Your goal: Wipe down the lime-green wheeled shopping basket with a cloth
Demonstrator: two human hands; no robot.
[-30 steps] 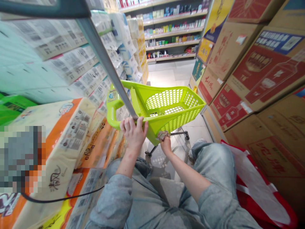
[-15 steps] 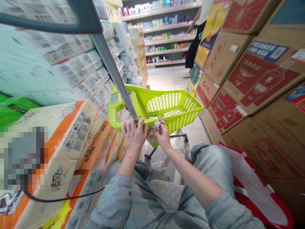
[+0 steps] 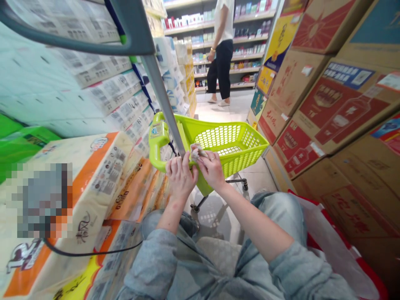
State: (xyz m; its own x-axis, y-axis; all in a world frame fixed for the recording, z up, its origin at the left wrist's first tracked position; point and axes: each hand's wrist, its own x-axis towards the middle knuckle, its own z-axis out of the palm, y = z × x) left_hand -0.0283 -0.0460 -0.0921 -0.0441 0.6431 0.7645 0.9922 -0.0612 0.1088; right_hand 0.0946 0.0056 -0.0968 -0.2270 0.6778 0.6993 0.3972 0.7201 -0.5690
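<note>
A lime-green plastic shopping cart stands in the aisle in front of me, its grey pull handle rising toward the upper left. My left hand is closed around the base of that handle at the cart's near rim. My right hand is closed on a crumpled whitish cloth and presses it against the rim beside the handle. Both forearms reach out from grey sleeves over my knees in light jeans.
Stacked tissue packs wall in the left side. Brown and red cartons are piled on the right, with a red-and-white bag by my leg. A person in a white top walks past the far shelves.
My right hand has risen with the cloth from the cart's lower front up to the rim next to my left hand. The person at the far shelves has come into view, and the view has tilted up.
</note>
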